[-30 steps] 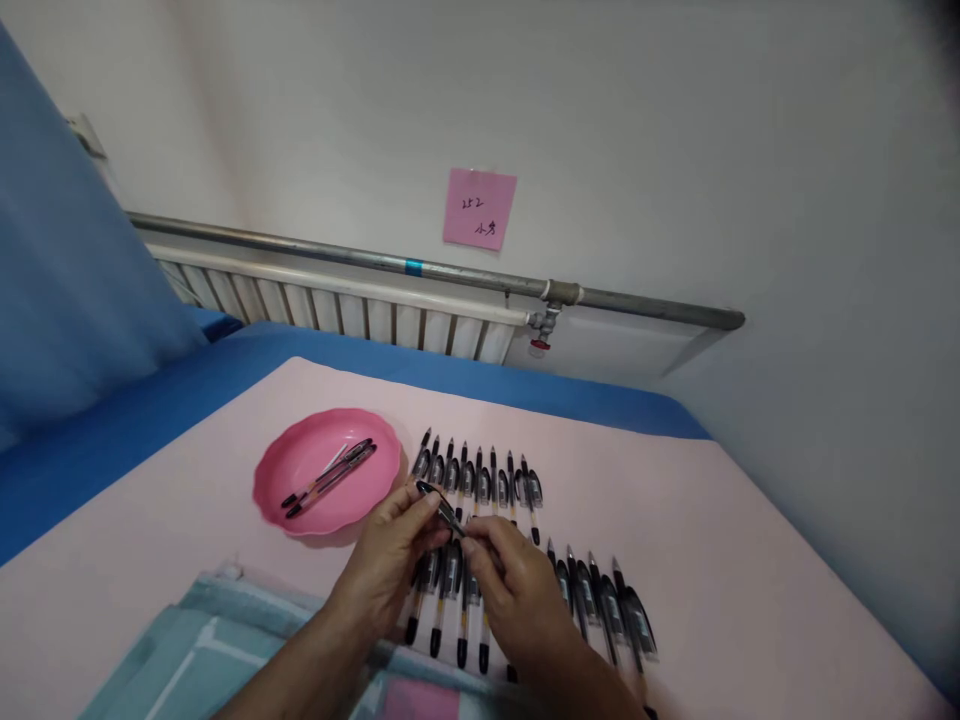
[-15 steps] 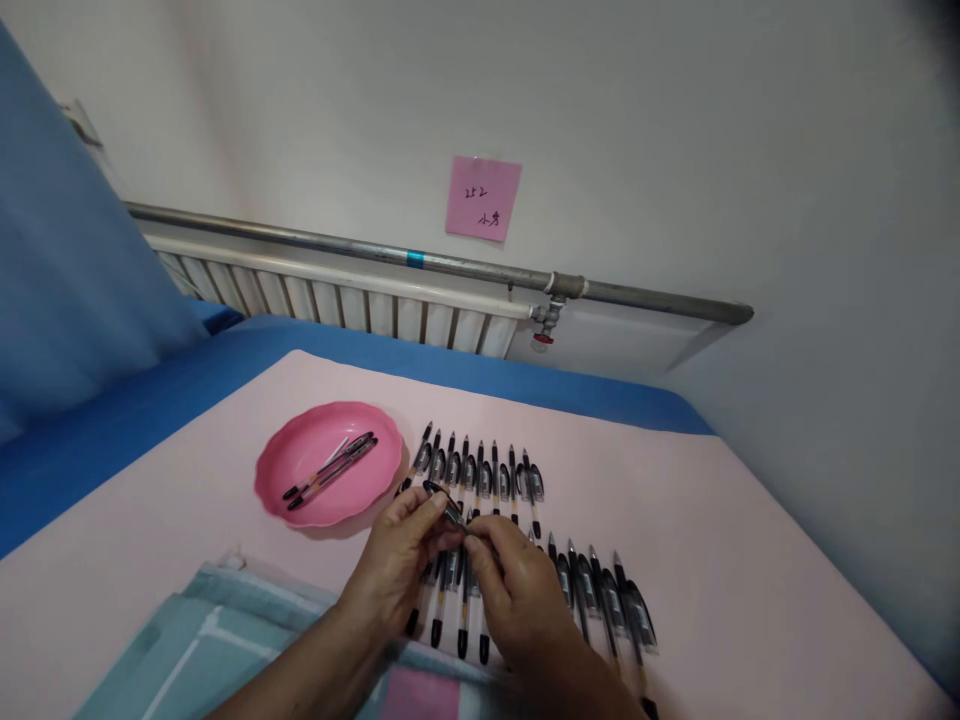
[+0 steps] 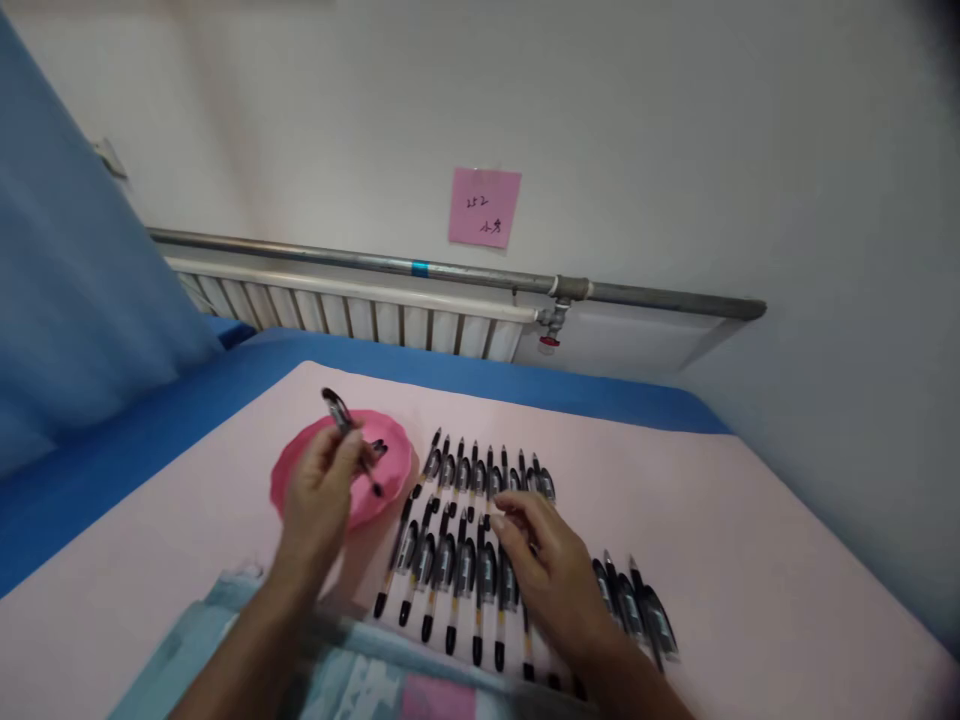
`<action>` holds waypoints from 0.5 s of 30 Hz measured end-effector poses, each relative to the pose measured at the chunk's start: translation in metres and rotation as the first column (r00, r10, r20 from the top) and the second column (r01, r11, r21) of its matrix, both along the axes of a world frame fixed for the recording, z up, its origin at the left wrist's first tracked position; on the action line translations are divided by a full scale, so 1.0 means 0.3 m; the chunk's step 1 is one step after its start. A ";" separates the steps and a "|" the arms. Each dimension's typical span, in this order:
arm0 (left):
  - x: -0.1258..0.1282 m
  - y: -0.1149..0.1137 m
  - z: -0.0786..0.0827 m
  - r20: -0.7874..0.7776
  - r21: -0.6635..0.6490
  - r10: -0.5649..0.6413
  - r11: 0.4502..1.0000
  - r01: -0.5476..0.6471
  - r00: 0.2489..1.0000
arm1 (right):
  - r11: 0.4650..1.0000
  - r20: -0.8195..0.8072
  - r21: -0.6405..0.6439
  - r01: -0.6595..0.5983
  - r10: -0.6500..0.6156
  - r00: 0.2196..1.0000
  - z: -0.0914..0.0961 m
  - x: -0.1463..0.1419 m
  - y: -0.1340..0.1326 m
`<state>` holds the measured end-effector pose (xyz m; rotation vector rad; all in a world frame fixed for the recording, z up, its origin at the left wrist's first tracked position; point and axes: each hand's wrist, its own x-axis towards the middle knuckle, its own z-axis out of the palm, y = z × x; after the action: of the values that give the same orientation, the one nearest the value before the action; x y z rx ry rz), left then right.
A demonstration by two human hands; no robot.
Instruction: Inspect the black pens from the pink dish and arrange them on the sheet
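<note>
My left hand [image 3: 319, 485] is closed around a black gel pen [image 3: 337, 408], held at a slant above the pink scalloped dish [image 3: 279, 470]. The capped end points up and away; the rest passes behind my fingers. Other pens [image 3: 380, 447] lie in the dish, mostly hidden by that hand. My right hand [image 3: 544, 560] hovers over the rows of pens, thumb and forefinger a little apart, with nothing visible between them. Beneath it, a front row of uncapped pens [image 3: 450, 600] lies with caps beside them, and a back row [image 3: 478, 470] is laid out likewise.
A folded teal cloth [image 3: 195, 635] lies at the near edge. The pale pink sheet [image 3: 750, 560] covers a blue surface [image 3: 637, 398]. Behind stand a radiator [image 3: 360, 315], a metal pipe [image 3: 675, 298] with a valve, and a blue curtain [image 3: 82, 260] at left.
Both hands were together at a pen over the rows. My left hand has moved left to the dish with the pen; my right hand has parted from it and shifted slightly right.
</note>
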<state>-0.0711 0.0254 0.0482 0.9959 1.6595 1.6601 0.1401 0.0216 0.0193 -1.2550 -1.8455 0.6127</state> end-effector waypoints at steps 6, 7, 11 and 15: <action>-0.135 0.056 -0.051 -0.725 -0.495 -0.358 0.865 -0.084 0.588 | 0.969 -0.042 0.000 0.246 -0.245 0.969 -0.018 0.144 0.106; -0.137 0.063 -0.069 -0.730 -0.539 -0.419 0.839 -0.078 0.540 | 0.959 -0.041 -0.001 0.284 -0.283 0.958 -0.025 0.169 0.122; -0.139 0.079 -0.122 -0.756 -0.610 -0.529 0.783 -0.123 0.384 | 0.937 0.040 -0.022 0.350 -0.349 0.936 -0.059 0.235 0.164; -0.154 0.078 -0.143 -0.782 -0.597 -0.540 0.793 -0.124 0.310 | 0.948 0.192 -0.018 0.317 -0.308 0.932 -0.091 0.242 0.171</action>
<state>-0.1172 0.0488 0.0053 1.9338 2.3209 0.1079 0.2126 0.0728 -0.0081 -1.6462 -1.7337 0.3764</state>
